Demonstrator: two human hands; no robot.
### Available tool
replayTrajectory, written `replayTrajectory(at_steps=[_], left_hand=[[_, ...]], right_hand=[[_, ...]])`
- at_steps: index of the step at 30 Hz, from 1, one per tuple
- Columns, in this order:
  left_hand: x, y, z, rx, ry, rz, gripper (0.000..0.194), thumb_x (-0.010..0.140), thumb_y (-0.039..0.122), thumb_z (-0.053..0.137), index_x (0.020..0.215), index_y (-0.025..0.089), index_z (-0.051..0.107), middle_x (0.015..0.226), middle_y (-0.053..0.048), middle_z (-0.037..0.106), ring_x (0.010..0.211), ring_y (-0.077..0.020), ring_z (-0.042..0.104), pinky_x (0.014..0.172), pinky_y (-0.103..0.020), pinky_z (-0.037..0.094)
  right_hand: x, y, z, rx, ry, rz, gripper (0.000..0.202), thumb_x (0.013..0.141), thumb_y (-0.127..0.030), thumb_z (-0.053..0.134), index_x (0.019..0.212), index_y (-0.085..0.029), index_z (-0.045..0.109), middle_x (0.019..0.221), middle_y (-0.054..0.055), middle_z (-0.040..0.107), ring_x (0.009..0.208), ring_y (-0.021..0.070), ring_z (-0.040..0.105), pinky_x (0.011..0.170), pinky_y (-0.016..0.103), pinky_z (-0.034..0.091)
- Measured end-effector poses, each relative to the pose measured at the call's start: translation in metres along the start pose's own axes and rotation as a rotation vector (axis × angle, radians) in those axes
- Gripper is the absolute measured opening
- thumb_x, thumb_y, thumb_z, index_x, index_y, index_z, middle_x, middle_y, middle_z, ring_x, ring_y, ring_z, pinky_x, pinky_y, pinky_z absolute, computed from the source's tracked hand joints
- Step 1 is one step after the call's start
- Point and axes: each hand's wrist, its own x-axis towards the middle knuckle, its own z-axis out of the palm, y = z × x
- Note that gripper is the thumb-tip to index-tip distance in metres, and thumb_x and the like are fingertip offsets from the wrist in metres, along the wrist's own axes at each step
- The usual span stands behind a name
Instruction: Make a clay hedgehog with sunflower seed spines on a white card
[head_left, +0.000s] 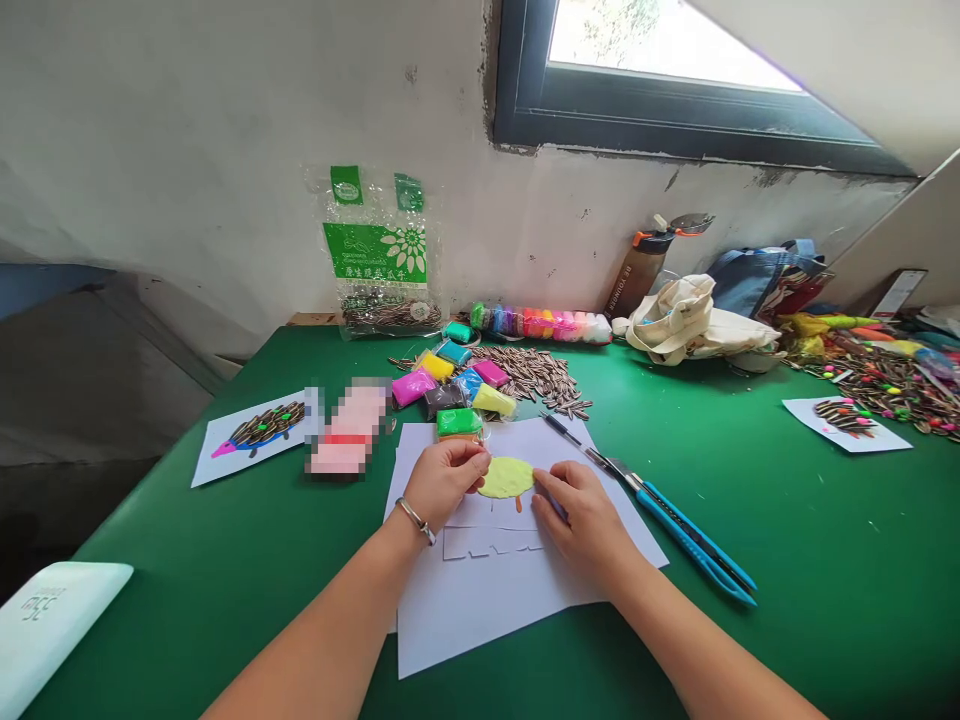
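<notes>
On white paper, the yellow clay oval with one orange leg, no sunflower seeds on it yet, is touched by the open right grip; the left grip can't be told open or closed.

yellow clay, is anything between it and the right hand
Nothing visible: the right hand is at the right edge of the yellow clay. The green packet lies beyond the clay, not between them.

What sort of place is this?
Probably a craft workspace, perhaps a small room's corner: a yellow clay-like oval, a cluster of coloured packets and a seed-covered animal picture sit on a green table.
</notes>
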Motion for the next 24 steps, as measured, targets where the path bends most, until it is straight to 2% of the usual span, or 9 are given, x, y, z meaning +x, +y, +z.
replayTrajectory(at_steps=[4, 11, 16, 20, 24], left_hand=[[0.0, 0.0, -0.001, -0.004, 0.007, -0.006, 0.034, 0.061, 0.043, 0.073, 0.069, 0.012, 0.065, 0.063, -0.001, 0.055, 0.053, -0.0098, 0.049, 0.051, -0.024, 0.042], [0.0, 0.002, -0.002, -0.015, 0.004, -0.011, 0.035, 0.061, 0.045, 0.073, 0.069, 0.012, 0.064, 0.06, 0.0, 0.055, 0.052, -0.0096, 0.048, 0.05, -0.023, 0.041], [0.0, 0.004, -0.004, -0.02, -0.01, -0.022, 0.035, 0.061, 0.045, 0.073, 0.067, 0.012, 0.064, 0.06, 0.0, 0.054, 0.051, -0.0092, 0.047, 0.05, -0.023, 0.04], [0.002, 0.004, -0.006, -0.021, -0.008, -0.044, 0.035, 0.062, 0.045, 0.073, 0.068, 0.012, 0.065, 0.061, -0.001, 0.056, 0.052, -0.01, 0.049, 0.05, -0.024, 0.04], [0.003, 0.004, -0.007, -0.026, -0.011, -0.071, 0.035, 0.062, 0.046, 0.074, 0.067, 0.012, 0.066, 0.061, -0.001, 0.057, 0.053, -0.0108, 0.05, 0.05, -0.024, 0.04]], right_hand=[[0.003, 0.0, -0.003, 0.05, -0.02, 0.067, 0.028, 0.083, -0.022, 0.051, 0.108, -0.02, 0.063, 0.09, 0.008, 0.055, 0.084, 0.0203, 0.053, 0.074, 0.034, 0.046], [0.011, -0.006, -0.01, 0.023, -0.079, 0.015, 0.021, 0.083, -0.023, 0.052, 0.098, -0.022, 0.067, 0.085, 0.006, 0.055, 0.08, 0.0186, 0.053, 0.072, 0.031, 0.045], [0.025, -0.003, -0.016, 0.017, -0.165, 0.031, 0.024, 0.085, -0.022, 0.05, 0.103, -0.021, 0.067, 0.085, 0.005, 0.059, 0.071, 0.0153, 0.056, 0.063, 0.027, 0.045], [0.04, -0.01, -0.013, 0.065, -0.082, 0.008, 0.029, 0.084, -0.018, 0.047, 0.105, -0.022, 0.066, 0.085, 0.005, 0.062, 0.071, 0.0148, 0.058, 0.062, 0.026, 0.046], [0.053, -0.024, -0.005, 0.304, -0.029, -0.004, 0.026, 0.085, -0.017, 0.047, 0.1, -0.022, 0.068, 0.085, 0.004, 0.063, 0.068, 0.0131, 0.058, 0.059, 0.024, 0.048]])
